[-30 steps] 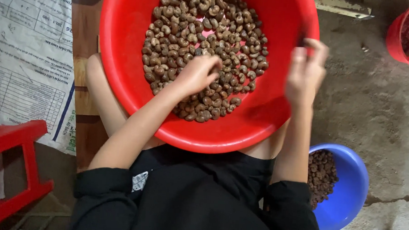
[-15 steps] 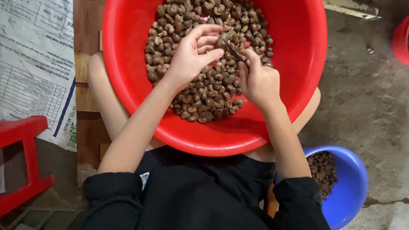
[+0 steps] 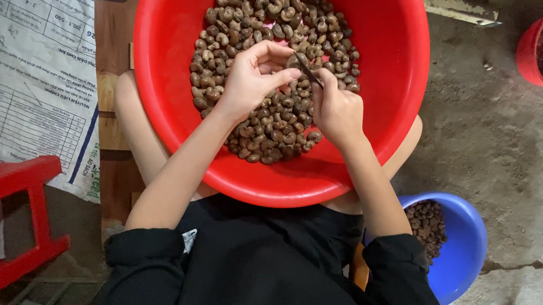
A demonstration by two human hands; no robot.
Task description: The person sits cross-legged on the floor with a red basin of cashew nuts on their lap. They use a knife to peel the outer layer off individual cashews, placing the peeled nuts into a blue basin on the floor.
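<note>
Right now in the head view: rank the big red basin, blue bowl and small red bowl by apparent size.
1. Large round red plastic basin
2. Round blue plastic bowl
3. Small red plastic bowl, cut off by the frame and farther away, so its rank is unsure.

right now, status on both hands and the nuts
Left hand pinching one nut. Right hand gripping small dark tool at it. Both over nuts in red basin. Nothing in the way.

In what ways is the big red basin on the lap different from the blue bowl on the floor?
The red basin is much larger than the blue bowl. The red basin rests on the person's lap, under both hands; the blue bowl stands on the concrete floor at the person's right side, untouched. The red basin shows whole, while the blue bowl is partly hidden by the sleeve. Both are round plastic and hold brown nuts.
</note>
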